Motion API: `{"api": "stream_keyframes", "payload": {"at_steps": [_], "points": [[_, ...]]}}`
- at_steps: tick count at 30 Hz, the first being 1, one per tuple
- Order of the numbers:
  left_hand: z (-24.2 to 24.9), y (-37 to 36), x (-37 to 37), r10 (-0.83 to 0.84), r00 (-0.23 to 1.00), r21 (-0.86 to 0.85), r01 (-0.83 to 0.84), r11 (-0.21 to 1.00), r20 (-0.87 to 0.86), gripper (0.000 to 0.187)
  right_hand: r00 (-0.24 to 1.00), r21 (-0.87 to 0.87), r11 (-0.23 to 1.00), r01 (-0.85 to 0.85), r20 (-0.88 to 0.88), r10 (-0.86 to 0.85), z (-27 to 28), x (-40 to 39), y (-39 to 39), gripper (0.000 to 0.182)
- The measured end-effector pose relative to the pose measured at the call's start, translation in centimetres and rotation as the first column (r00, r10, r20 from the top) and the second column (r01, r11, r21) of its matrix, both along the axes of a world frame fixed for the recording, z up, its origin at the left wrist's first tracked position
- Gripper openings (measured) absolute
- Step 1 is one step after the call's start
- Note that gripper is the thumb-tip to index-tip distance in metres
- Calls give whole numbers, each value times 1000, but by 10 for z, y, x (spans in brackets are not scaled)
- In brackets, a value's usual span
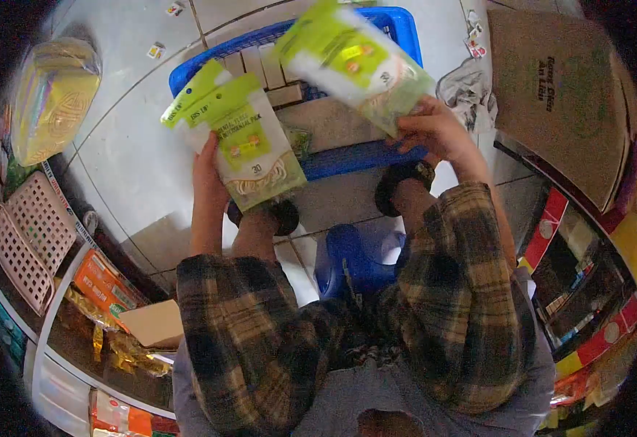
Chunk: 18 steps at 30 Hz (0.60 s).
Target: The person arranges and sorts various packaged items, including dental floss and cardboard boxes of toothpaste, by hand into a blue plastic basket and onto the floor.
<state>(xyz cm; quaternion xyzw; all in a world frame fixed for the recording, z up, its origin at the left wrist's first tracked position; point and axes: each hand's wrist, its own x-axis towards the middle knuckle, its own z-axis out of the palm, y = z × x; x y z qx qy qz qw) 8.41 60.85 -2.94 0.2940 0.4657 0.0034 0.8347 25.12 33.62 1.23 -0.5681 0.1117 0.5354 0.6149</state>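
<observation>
My left hand (206, 169) is closed on green-and-white packs of dental floss picks (251, 138); at least two overlap, and the front one is marked 30. My right hand (438, 135) grips the lower corner of another floss pick pack (358, 65), which is tilted and smeared by motion. Both hands are above a blue plastic basket (347, 162) on the floor. Inside the basket lie pale boxes (260, 65) and a cardboard-coloured surface (340, 120). A small green packet (299, 142) shows beside the left hand's packs.
A blue stool (344, 262) is between my legs. A large cardboard box (562, 95) stands at the right, with a crumpled grey plastic bag (468, 91) beside it. Shelves with an orange box (107, 280) and a pink basket (34, 233) are at the left. Small scraps (156, 51) dot the tiled floor.
</observation>
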Motion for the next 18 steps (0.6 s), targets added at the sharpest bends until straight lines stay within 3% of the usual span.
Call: {"api": "stream_keyframes", "payload": {"at_steps": [2, 5, 7, 11, 13, 15, 18], "points": [[0, -1, 1, 5, 1000, 22, -5, 1000, 0, 35, 998, -22, 999, 48, -31, -49, -11, -7, -1, 30], [-10, -2, -3, -1, 1000, 58, 0, 998, 18, 35, 994, -86, 995, 57, 101, -48, -15, -9, 1, 29], [-10, -2, -3, -19, 999, 69, 17, 997, 32, 35, 941, -120, 993, 21, 338, 21, -18, -4, 1, 26], [-12, -4, -4, -17, 999, 71, 19, 997, -30, 36, 951, -131, 991, 0, 308, 40, -12, 1, -5, 19], [-9, -6, -4, 6, 998, 76, -2, 997, -61, 36, 831, -335, 940, -68, 502, 239, -16, 10, -12, 13], [-5, -7, -1, -18, 999, 68, 14, 998, 46, 36, 821, -328, 942, -76, 515, 245, -12, 20, -17, 13], [2, -12, 3, -30, 1000, 115, 30, 993, -2, 36, 799, -354, 931, -93, 532, 282, -9, 26, -18, 13]]}}
